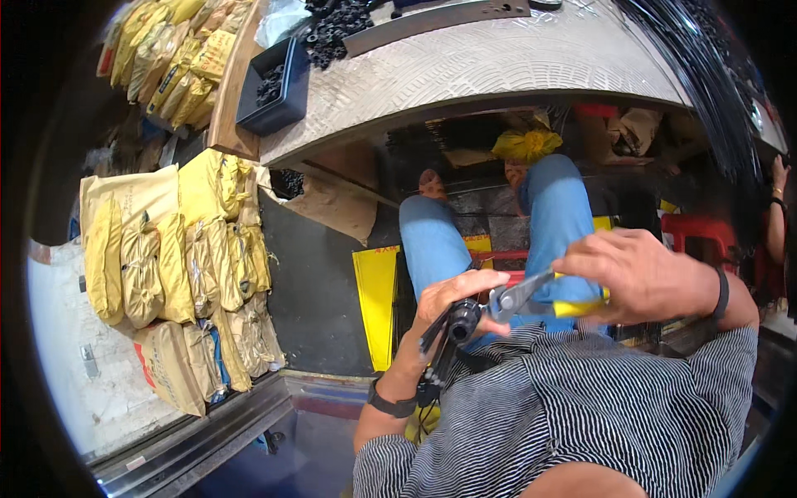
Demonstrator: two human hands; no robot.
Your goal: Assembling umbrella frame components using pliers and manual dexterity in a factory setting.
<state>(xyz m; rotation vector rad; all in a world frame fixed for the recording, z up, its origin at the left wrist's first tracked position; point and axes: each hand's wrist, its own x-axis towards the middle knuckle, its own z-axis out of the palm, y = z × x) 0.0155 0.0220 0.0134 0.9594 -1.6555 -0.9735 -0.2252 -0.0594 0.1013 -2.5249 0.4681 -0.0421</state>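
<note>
Above my lap, my left hand (444, 297) is closed around a black part with a round, hollow end (462, 322). Dark strips or rods trail from it down along my wrist; their full shape is hidden. My right hand (635, 274) grips a pair of metal nippers (516, 300) with yellow handles. The jaws of the nippers point left and reach the fingers of my left hand, right beside the black part. Whether the jaws touch the part, I cannot tell.
Ahead stands a worktable (465, 70) with a metal bar (436, 25), a pile of small black parts (336, 33) and a dark bin (278, 87). Stacked yellow-brown packages (174, 257) fill the left. Long black rods (697, 75) overhang the right side, near another person's arm (777, 212).
</note>
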